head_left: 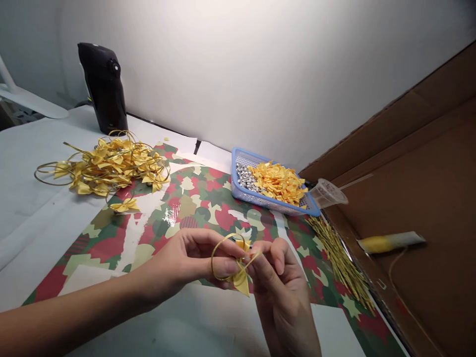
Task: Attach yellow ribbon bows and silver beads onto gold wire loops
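Observation:
Between my two hands, low in the middle of the head view, is a yellow ribbon bow [241, 281] with a gold twist tie [214, 250] curved into a loop. My left hand [193, 258] pinches the bow and loop between thumb and fingers. From the other side, the thumb and index finger of my right hand [280, 277] are closed on the gold tie close to the bow's middle. The fingertips hide the centre of the bow. At the left lies a pile of yellow bows [115, 166] with looped gold ties, and one bow [124, 205] sits just in front of it.
A blue basket [273, 202] holds silver bells [245, 177] and yellow ribbon pieces [280, 183]. Beside it are a clear plastic cup [327, 193] and a bundle of gold ties [338, 258]. A dark bottle [104, 89] stands at back left; a cardboard wall [420, 163] rises right.

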A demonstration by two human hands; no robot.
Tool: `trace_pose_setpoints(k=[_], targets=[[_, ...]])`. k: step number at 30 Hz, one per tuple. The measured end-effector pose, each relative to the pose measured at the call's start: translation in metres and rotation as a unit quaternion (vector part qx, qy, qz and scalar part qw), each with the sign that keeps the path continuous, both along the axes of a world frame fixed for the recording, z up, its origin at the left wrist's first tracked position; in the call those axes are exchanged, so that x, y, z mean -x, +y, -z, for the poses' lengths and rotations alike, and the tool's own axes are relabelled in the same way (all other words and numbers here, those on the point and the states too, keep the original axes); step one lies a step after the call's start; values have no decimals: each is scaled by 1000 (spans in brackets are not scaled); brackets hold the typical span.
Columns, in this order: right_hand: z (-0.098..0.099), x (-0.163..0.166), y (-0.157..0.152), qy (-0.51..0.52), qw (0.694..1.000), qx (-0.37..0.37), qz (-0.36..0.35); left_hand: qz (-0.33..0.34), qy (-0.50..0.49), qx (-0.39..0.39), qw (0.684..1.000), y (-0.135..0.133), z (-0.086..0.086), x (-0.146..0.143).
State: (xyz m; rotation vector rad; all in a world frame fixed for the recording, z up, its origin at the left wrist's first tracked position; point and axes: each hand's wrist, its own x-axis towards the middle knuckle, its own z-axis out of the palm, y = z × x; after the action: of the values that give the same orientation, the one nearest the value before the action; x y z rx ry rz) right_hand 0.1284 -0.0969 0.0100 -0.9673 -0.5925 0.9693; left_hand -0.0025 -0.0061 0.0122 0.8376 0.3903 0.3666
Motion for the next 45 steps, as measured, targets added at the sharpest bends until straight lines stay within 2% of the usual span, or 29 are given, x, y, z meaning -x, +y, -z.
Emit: trace_pose_setpoints(k=[7,15,18,23,29,36,41,45], targets=[[1,1,0,-3,1000,12,-2,-5,2,4,1000,0,0,-1],[-4,11,-1,25,998,42,38,-19,-5,-7,1000,1,0,-1],[-4,8,-3,9,997,55,57,-24,-2,-8,1000,1,-1,-1],[3,0,-6,-43,997,51,41,-26,-6,1,1000,0,0,-1],[3,10,-7,-53,994,56,80,-18,-7,5,1000,1,1,0],[6,5,-8,-161,983,29,89,-16,23,0,1000,2,-2,1],[12,12,-11,-214,958,40,189,-20,33,-13,999,3,-1,-1],[14,9,-12,-308,933,16,188,-29,53,-40,997,3,0,-3]])
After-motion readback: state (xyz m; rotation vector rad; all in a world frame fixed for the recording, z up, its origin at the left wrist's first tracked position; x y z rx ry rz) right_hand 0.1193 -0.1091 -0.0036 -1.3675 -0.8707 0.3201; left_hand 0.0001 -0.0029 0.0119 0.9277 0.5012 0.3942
